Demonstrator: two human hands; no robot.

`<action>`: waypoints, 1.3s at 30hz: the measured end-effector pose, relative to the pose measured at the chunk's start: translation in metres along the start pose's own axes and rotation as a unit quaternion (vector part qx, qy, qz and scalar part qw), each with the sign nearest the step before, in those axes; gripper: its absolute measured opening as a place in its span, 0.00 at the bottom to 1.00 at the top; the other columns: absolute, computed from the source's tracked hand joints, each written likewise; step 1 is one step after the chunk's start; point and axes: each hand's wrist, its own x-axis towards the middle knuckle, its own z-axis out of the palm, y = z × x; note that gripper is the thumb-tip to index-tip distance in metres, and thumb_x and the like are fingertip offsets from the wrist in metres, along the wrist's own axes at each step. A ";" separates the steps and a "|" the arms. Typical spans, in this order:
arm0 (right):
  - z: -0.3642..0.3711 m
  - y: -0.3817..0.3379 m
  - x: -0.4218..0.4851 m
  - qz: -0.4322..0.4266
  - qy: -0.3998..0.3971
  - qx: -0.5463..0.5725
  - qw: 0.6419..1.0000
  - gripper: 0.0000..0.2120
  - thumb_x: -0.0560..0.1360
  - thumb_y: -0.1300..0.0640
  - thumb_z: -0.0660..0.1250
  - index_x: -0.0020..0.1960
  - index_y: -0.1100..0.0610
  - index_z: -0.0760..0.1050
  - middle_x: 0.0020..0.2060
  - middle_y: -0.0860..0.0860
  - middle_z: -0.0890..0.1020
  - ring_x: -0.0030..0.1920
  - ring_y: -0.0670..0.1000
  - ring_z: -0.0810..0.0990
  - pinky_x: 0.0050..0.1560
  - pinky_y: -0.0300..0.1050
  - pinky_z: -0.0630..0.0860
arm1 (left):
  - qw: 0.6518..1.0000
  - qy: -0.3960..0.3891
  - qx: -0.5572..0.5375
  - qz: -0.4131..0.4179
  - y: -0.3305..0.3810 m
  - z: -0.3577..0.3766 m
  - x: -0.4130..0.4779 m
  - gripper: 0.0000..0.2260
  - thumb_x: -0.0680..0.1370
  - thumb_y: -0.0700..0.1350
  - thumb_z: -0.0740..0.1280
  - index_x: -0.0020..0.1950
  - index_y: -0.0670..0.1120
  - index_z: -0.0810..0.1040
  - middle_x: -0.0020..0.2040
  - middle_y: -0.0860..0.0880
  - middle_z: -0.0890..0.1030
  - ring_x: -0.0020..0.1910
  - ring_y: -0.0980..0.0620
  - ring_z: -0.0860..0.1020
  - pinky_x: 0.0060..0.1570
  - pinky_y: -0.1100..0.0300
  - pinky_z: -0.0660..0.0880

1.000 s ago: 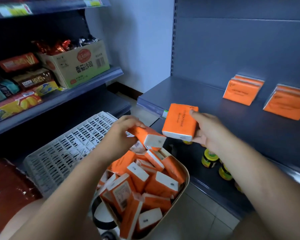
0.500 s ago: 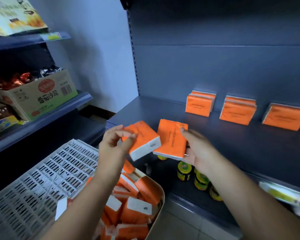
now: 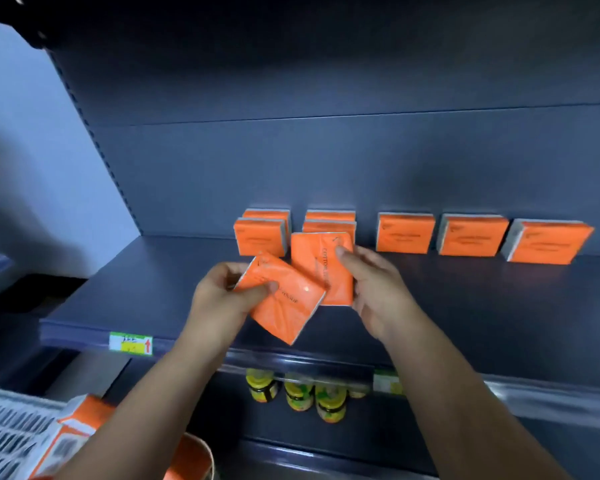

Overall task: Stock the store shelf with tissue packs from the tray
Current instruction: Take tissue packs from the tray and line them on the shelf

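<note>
Packs [image 3: 404, 237] in row along shelf [image 3: 136, 292] back. Before row's left end: left pack [image 3: 284, 306] in left hand [image 3: 222, 299], overlapping right pack [image 3: 321, 268] in right hand [image 3: 378, 289]. Jars [image 3: 297, 393] below shelf. Crate [image 3: 7, 431] lower left.

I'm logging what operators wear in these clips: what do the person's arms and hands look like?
The left hand and right hand are bare, without gloves. The left forearm and right forearm are uncovered to the frame's edge: no sleeves, watch or wristbands show. No rings are visible, though the picture is slightly blurred.
</note>
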 end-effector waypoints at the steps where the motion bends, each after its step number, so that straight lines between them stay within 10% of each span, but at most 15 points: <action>1: -0.012 -0.008 0.003 -0.001 0.010 0.017 1.000 0.14 0.78 0.57 0.74 0.63 0.56 0.81 0.55 0.54 0.88 0.55 0.54 0.87 0.62 0.61 0.81 | 1.000 -0.015 -0.011 -0.006 0.001 0.013 0.005 0.13 0.73 0.35 0.77 0.55 0.40 0.80 0.50 0.43 0.87 0.47 0.49 0.85 0.45 0.58 0.79; 8: -0.090 -0.051 0.021 -0.041 0.133 0.118 0.983 0.05 0.79 0.62 0.72 0.54 0.57 0.81 0.41 0.51 0.88 0.37 0.47 0.86 0.42 0.47 0.84 | 0.990 -0.100 -0.103 0.002 0.005 0.103 0.032 0.27 0.75 0.35 0.74 0.68 0.58 0.76 0.68 0.45 0.79 0.64 0.45 0.80 0.67 0.47 0.76; 10: -0.108 -0.062 0.022 -0.065 0.170 0.123 0.976 0.08 0.80 0.58 0.71 0.59 0.53 0.81 0.49 0.50 0.89 0.47 0.49 0.87 0.49 0.50 0.84 | 0.989 -0.122 -0.075 0.033 0.004 0.125 0.041 0.29 0.74 0.38 0.74 0.70 0.63 0.77 0.72 0.48 0.76 0.68 0.51 0.77 0.66 0.53 0.76; 14: -0.147 -0.074 0.022 -0.105 0.230 0.125 0.959 0.11 0.80 0.50 0.71 0.62 0.45 0.80 0.55 0.48 0.87 0.58 0.52 0.85 0.57 0.60 0.82 | 0.989 -0.129 -0.005 0.068 0.007 0.172 0.053 0.19 0.76 0.33 0.73 0.60 0.54 0.81 0.52 0.46 0.84 0.52 0.49 0.83 0.54 0.53 0.80; 24: -0.198 -0.081 0.027 -0.170 0.341 0.143 0.914 0.11 0.78 0.56 0.74 0.60 0.52 0.82 0.54 0.53 0.87 0.57 0.55 0.86 0.58 0.56 0.83 | 0.956 -0.130 0.198 0.175 0.003 0.228 0.097 0.15 0.71 0.37 0.79 0.46 0.55 0.79 0.43 0.52 0.84 0.42 0.52 0.82 0.47 0.53 0.81; 29: -0.217 -0.079 0.033 -0.191 0.369 0.067 0.907 0.15 0.78 0.64 0.72 0.63 0.55 0.79 0.49 0.48 0.86 0.44 0.43 0.84 0.37 0.31 0.78 | 0.920 -0.131 0.284 0.238 -0.006 0.240 0.102 0.14 0.72 0.37 0.78 0.49 0.52 0.80 0.45 0.49 0.84 0.47 0.49 0.82 0.50 0.56 0.78; 39: -0.238 -0.088 0.049 -0.272 0.283 -0.328 0.859 0.15 0.72 0.55 0.72 0.58 0.46 0.84 0.53 0.46 0.85 0.55 0.47 0.83 0.59 0.44 0.79 | 0.825 -0.091 0.429 0.355 -0.015 0.253 0.106 0.13 0.72 0.32 0.70 0.56 0.37 0.82 0.52 0.38 0.80 0.53 0.35 0.78 0.52 0.49 0.75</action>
